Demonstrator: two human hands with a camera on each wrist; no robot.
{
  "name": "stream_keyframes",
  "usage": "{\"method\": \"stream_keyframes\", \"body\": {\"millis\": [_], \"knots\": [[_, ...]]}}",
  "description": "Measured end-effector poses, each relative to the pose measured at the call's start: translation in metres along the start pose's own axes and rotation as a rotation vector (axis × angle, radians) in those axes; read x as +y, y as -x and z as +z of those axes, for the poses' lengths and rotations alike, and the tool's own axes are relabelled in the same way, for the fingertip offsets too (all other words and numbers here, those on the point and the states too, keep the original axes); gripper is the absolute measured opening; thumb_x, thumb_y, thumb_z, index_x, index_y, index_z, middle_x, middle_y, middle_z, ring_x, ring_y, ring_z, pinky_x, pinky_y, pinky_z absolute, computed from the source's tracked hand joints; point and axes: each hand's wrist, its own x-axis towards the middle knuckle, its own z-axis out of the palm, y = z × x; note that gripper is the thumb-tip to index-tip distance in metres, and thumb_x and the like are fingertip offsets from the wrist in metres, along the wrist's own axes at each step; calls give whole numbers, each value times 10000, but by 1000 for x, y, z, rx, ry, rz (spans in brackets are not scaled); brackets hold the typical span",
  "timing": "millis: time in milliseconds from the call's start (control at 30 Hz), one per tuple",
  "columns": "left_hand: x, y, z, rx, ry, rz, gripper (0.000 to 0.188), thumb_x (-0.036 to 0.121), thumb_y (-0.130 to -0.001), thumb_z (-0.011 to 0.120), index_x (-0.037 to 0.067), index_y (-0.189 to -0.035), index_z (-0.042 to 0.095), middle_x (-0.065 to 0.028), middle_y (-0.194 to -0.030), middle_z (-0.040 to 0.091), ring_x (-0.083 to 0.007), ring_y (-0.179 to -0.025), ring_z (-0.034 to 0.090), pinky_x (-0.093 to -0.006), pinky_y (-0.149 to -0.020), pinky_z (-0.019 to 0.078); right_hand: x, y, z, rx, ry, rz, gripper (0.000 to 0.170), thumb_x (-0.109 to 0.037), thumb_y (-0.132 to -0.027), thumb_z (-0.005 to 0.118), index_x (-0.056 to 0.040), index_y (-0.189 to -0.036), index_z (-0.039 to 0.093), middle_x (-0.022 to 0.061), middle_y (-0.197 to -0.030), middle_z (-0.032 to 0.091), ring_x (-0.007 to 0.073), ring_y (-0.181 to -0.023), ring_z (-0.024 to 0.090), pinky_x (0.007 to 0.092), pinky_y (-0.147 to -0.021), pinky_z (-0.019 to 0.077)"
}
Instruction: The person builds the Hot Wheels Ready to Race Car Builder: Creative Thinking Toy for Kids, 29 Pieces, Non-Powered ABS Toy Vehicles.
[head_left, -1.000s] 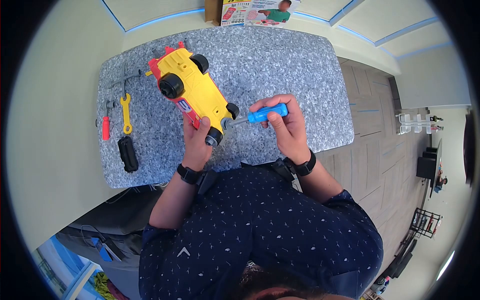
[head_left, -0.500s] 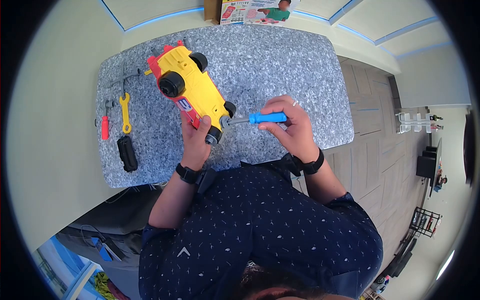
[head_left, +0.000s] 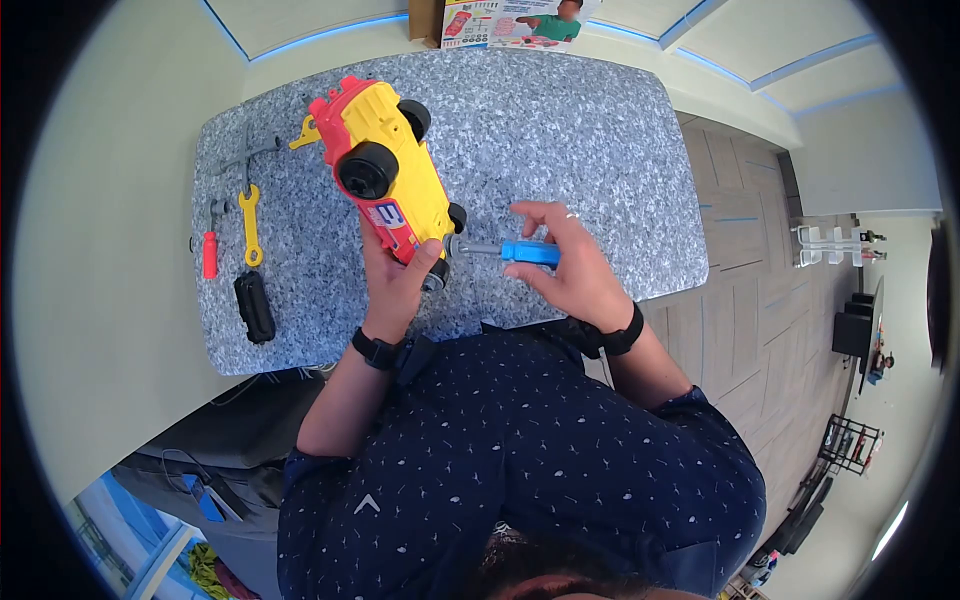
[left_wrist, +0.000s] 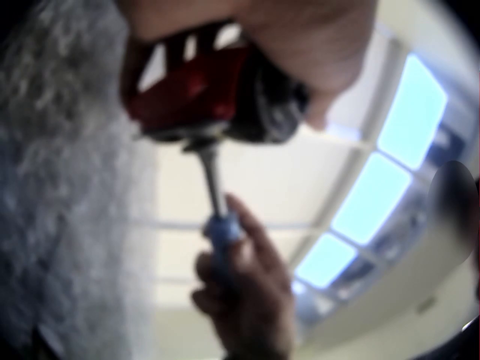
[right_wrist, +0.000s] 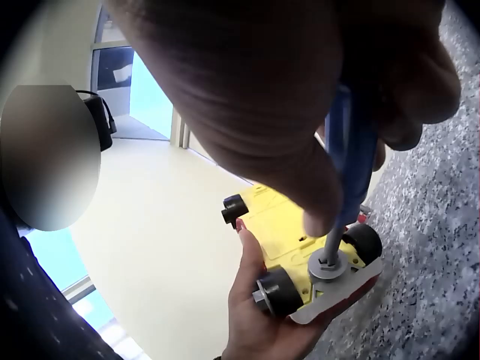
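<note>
My left hand (head_left: pixel 393 290) grips the red and yellow toy car (head_left: pixel 411 176) near one end, thumb on the yellow underside, its wheels facing outward. Pinched in my right hand (head_left: pixel 582 272) is the blue handle of a screwdriver (head_left: pixel 530 252), the index finger raised off it in the head view. In the right wrist view the screwdriver's shaft meets a round grey part (right_wrist: pixel 328 264) at the car's end, between two black wheels. The left wrist view, blurred, shows the screwdriver (left_wrist: pixel 223 232) touching the car (left_wrist: pixel 196 96) from below.
On the speckled table (head_left: pixel 590 120) at the left lie a yellow wrench (head_left: pixel 251 228), a grey cross-shaped tool (head_left: pixel 247 157), a red-handled tool (head_left: pixel 210 254) and a black part (head_left: pixel 254 308). Another yellow piece (head_left: pixel 305 134) is beside the car. A printed box (head_left: pixel 510 24) stands behind.
The car has tilted and its far end has shifted right, showing more of its red side. My right hand has moved slightly lower, its index finger lifting from the handle.
</note>
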Motion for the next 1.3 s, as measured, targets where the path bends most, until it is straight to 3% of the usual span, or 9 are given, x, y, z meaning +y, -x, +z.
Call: {"method": "stream_keyframes", "body": {"millis": [100,233,300,800,900,1000,1067,1200,1300], "knots": [[-2,-1,0,-19,-19,23,990,12,-1012,831,84,-1789,223,-107,-1639,534,-240,-1480,591,-439,-1235,510,8,2,-3,-180,-91,327,553,-257,-1000,885,-32,-1463,683,127,-992,777,304,-841,752,419,-771,581],[-2,-2,-1,-23,-9,29,980,17,-1010,837,81,-1784,239,-107,-1635,539,-238,-1473,599,-438,-1232,515,10,-2,-2,-81,36,27,602,-280,-1012,880,-15,-1502,652,159,-1020,808,301,-803,771,414,-730,584],[-3,-1,-2,-21,1,20,977,19,-1010,838,80,-1782,243,-107,-1635,540,-238,-1470,602,-437,-1231,515,13,1,-5,-209,-48,282,653,-292,-1005,887,-18,-1538,624,163,-1069,806,311,-828,773,418,-747,587],[-1,-1,-1,-25,23,10,960,-5,-1021,810,74,-1785,235,-114,-1649,535,-241,-1479,598,-439,-1232,513,15,3,0,-199,-102,302,555,-218,-1049,830,-48,-1536,626,129,-1011,777,322,-875,776,426,-793,594],[-3,0,-3,-19,10,17,958,0,-1024,808,74,-1787,234,-116,-1653,533,-241,-1478,597,-439,-1231,512,11,5,6,-51,-52,63,494,-204,-1057,822,-49,-1497,658,118,-990,779,312,-857,771,417,-780,592],[-5,0,-3,-13,37,7,963,33,-1031,818,76,-1791,228,-115,-1657,530,-240,-1480,594,-437,-1234,505,17,6,8,-213,-345,401,462,-219,-1022,870,-42,-1416,706,116,-992,781,292,-845,767,408,-769,590],[-6,1,-5,-2,25,8,962,74,-1044,823,77,-1794,221,-113,-1664,527,-240,-1489,586,-438,-1243,491,6,4,8,-95,-187,192,411,-247,-1027,869,-35,-1351,731,117,-992,793,274,-846,771,396,-766,590],[-10,2,-11,-20,75,-7,921,206,-1103,780,80,-1806,199,-106,-1687,511,-241,-1524,550,-444,-1264,458,13,5,7,-244,-265,363,371,-264,-989,905,-42,-1252,766,122,-1060,800,259,-877,774,389,-775,588],[-10,4,-13,-19,104,-30,889,287,-1140,732,85,-1813,188,-107,-1712,488,-242,-1543,527,-445,-1274,441,-2,2,1,-176,-171,216,313,-256,-984,900,-53,-1196,791,122,-1055,808,295,-868,770,411,-783,588]]}}
